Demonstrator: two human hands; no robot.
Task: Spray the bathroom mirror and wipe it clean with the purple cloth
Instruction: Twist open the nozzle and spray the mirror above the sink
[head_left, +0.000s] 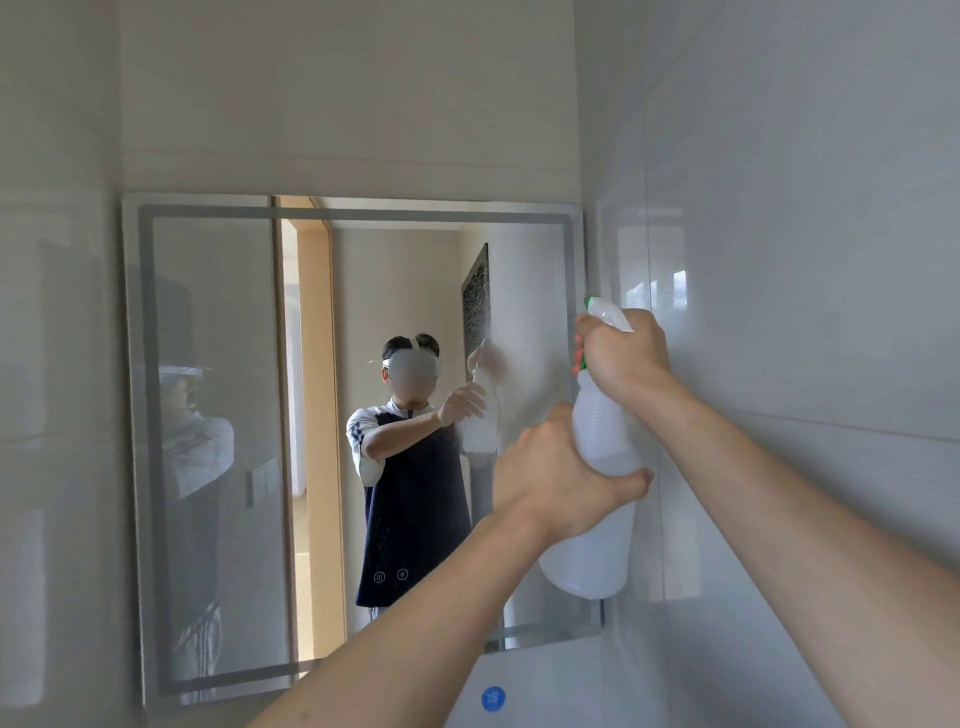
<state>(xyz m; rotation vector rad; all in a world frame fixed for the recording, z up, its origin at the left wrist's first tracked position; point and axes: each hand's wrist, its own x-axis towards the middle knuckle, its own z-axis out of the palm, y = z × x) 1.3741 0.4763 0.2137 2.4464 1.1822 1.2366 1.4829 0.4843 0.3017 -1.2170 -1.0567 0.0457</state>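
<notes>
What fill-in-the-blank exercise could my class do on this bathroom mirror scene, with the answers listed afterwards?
1. The white plastic spray bottle is held up in front of the rectangular wall ____.
2. The right hand grips the bottle's ____, at the trigger.
3. The left hand grips the bottle's ____.
4. The bottle's nozzle tip is coloured ____.

Missing words: mirror; top; body; green

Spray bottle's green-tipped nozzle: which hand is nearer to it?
The right hand. It grips the spray bottle at the trigger head, just beside the nozzle. The left hand holds the bottle's body lower down, well below the nozzle.
</notes>
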